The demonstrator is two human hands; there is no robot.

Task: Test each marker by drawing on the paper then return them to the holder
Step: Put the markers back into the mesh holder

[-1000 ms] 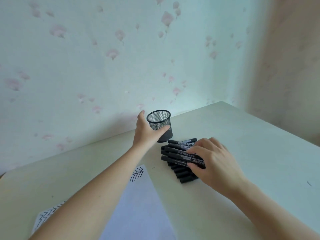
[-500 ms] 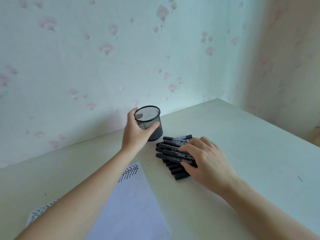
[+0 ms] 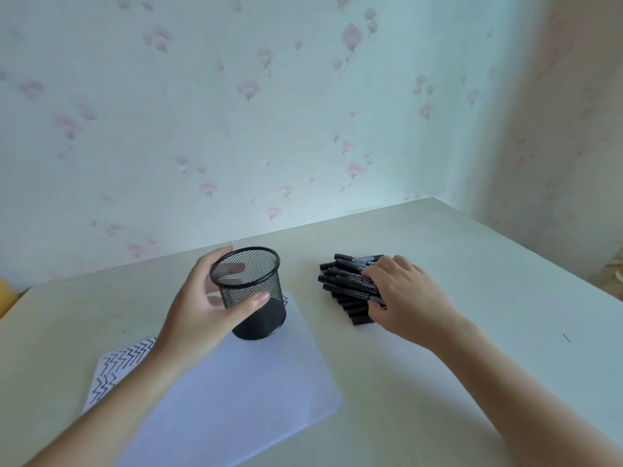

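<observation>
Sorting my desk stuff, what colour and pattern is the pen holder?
Black wire mesh holder with a solid rim, seen in the head view.

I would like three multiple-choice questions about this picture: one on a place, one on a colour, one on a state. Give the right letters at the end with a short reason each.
1. Where does the pile of markers lie?
A. in the holder
B. on the table, right of the holder
C. on the paper

2. What colour is the holder?
A. black
B. white
C. yellow

3. What is the left hand doing?
A. resting flat on the table
B. gripping the holder
C. drawing with a marker

Answers:
1 B, the markers lie on the table under the right hand.
2 A, its mesh is black.
3 B, thumb and fingers curl round the holder, above the paper.
</observation>
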